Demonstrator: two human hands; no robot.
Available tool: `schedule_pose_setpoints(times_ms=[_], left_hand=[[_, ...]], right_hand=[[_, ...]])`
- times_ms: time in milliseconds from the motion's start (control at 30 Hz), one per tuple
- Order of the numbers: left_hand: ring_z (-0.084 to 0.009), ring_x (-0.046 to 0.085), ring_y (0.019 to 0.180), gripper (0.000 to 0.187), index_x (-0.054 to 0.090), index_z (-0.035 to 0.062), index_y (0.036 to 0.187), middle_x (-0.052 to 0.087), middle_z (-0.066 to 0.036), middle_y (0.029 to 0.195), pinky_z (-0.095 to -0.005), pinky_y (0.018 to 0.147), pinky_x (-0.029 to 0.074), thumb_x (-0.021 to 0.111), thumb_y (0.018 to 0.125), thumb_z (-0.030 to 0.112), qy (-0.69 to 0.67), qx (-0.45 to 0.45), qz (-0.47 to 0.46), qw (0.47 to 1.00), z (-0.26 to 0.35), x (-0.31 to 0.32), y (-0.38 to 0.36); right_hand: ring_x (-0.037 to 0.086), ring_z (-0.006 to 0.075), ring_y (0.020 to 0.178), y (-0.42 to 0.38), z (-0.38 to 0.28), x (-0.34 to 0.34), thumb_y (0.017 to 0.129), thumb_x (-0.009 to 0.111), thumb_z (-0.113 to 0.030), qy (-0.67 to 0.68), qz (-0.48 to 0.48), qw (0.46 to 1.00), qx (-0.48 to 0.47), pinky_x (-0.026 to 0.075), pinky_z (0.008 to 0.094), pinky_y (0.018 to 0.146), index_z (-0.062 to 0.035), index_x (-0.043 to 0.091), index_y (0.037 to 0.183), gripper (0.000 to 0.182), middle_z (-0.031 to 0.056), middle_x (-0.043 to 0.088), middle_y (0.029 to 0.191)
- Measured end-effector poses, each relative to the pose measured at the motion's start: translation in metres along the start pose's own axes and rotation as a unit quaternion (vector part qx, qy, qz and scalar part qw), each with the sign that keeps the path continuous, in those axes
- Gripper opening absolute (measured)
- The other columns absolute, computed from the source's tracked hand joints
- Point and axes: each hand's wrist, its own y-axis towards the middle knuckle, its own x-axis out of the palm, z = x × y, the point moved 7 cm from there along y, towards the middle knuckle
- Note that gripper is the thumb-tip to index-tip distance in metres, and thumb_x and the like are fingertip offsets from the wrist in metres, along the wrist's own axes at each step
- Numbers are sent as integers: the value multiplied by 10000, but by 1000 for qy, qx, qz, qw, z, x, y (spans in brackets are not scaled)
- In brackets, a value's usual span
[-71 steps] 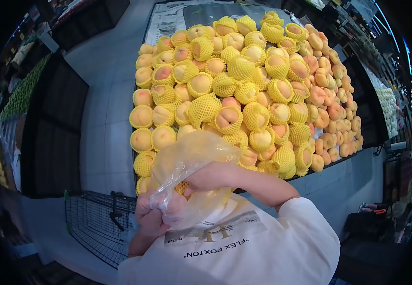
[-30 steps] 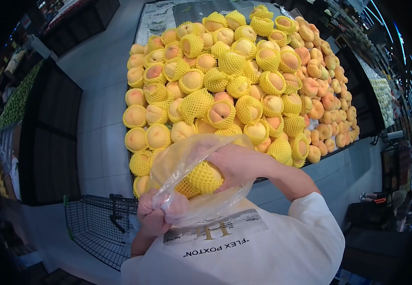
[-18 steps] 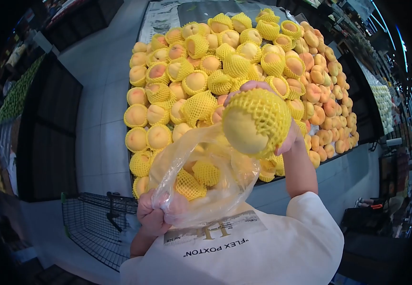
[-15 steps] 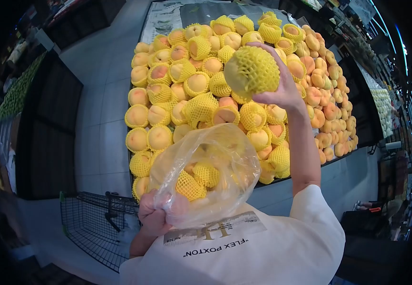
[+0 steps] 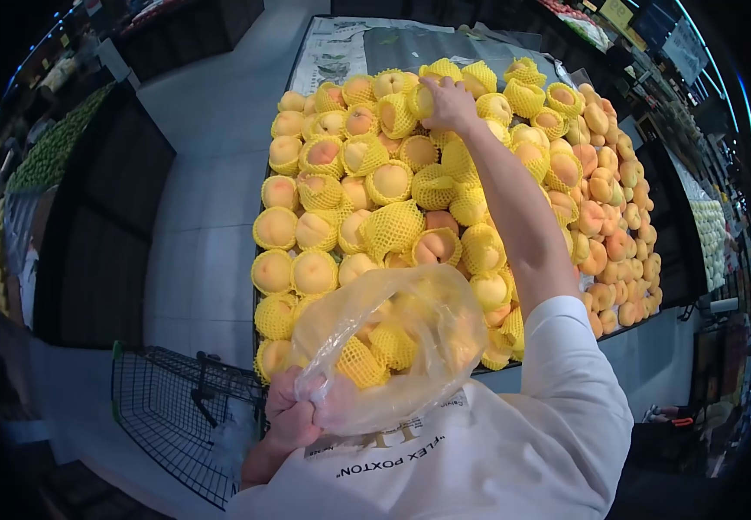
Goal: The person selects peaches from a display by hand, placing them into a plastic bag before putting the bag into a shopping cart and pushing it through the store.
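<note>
My left hand [image 5: 302, 407] is closed round the rim of a clear plastic bag [image 5: 458, 303]. The bag's mouth gapes, and peaches in yellow foam nets [image 5: 393, 345] show in and through it. Farther off, my right hand [image 5: 451, 104] reaches over the display with its fingers curved round a peach [image 5: 422, 101] at the back of the pile. That peach is partly covered by the fingers. Rows of netted peaches [image 5: 390, 180] surround it, some with bare tops showing.
Flat peaches without nets [image 5: 605, 217] lie on the stand's right side. A wire shopping cart [image 5: 172, 407] stands at lower left. Grey floor [image 5: 202, 191] runs along the left, past a dark stand [image 5: 102, 217] of green produce. Paper sheets [image 5: 332, 52] line the stand's far edge.
My right hand has moved away from me with the netted peach, from in front of the camera down to the back rows. My left hand still grips the bag. The view has shifted slightly.
</note>
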Motion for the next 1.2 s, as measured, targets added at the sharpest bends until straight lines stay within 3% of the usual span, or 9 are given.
schedule_pose_setpoints(times_ms=[167, 400, 500, 600, 700, 867, 967, 1067, 1200], left_hand=[[-124, 554, 667, 169, 570, 10, 888, 591, -58, 816, -308, 551, 442, 451, 937, -100, -103, -21, -78, 991, 0, 17, 9], [-130, 561, 663, 163, 571, 9, 883, 596, -57, 829, -300, 564, 449, 474, 950, -102, -71, -10, -73, 995, -7, 3, 3], [-130, 558, 652, 166, 567, 14, 876, 594, -55, 816, -297, 576, 452, 473, 954, -99, -51, -4, -53, 997, -10, -8, -3], [-128, 555, 652, 163, 560, 18, 886, 590, -53, 805, -297, 585, 454, 470, 955, -99, -49, -2, -51, 998, -14, -10, -5], [-127, 549, 646, 152, 552, 16, 899, 591, -60, 794, -298, 585, 452, 468, 960, -95, -60, -23, -76, 995, -7, 4, 3], [-140, 526, 593, 170, 554, -1, 847, 580, -75, 731, -310, 556, 435, 467, 986, -49, -48, 3, -51, 998, -18, -11, -5], [-148, 511, 555, 219, 554, -11, 795, 561, -81, 681, -323, 524, 422, 453, 987, -43, -57, 5, -110, 992, 4, 17, 8], [-150, 496, 511, 234, 548, -23, 757, 540, -82, 623, -313, 488, 398, 446, 965, -59, 4, 13, -31, 999, 9, 10, 4], [-148, 484, 498, 174, 528, 2, 752, 533, -75, 617, -291, 452, 373, 496, 909, -65, 75, 111, -87, 987, 33, 11, 7]], right_hand=[[561, 414, 1214, 0, 7, 5, 613, 881, -366, 15, -38, 999, -18, 541, 472, 978, -251, 413, 1504, 1013, 182, 553, 1342], [563, 410, 1213, -4, 4, -5, 620, 868, -370, 48, -36, 998, -14, 538, 476, 986, -231, 424, 1490, 987, 193, 568, 1321], [570, 403, 1203, -7, 5, -18, 619, 866, -368, 100, 14, 994, 39, 535, 482, 990, -224, 444, 1475, 965, 196, 572, 1312], [579, 399, 1169, -18, -5, -33, 613, 862, -333, 155, 45, 987, -3, 515, 467, 1000, -192, 458, 1472, 960, 205, 591, 1273], [583, 383, 1165, -36, -28, -32, 613, 866, -342, 199, -12, 977, -74, 514, 460, 986, -184, 470, 1458, 946, 206, 591, 1273], [579, 401, 1112, -65, -66, -22, 591, 882, -293, 121, -28, 986, -115, 516, 480, 943, -180, 478, 1432, 940, 185, 593, 1194], [574, 402, 1109, -73, -74, -19, 594, 885, -274, 121, -34, 985, -118, 509, 482, 956, -181, 476, 1432, 937, 177, 590, 1183], [567, 396, 1138, -90, -79, -31, 607, 882, -259, 153, -41, 980, -122, 502, 476, 981, -181, 479, 1430, 920, 166, 592, 1203], [551, 375, 1215, -120, -85, -46, 622, 874, -235, 233, -29, 961, -148, 487, 458, 1035, -179, 482, 1435, 904, 152, 594, 1278]])
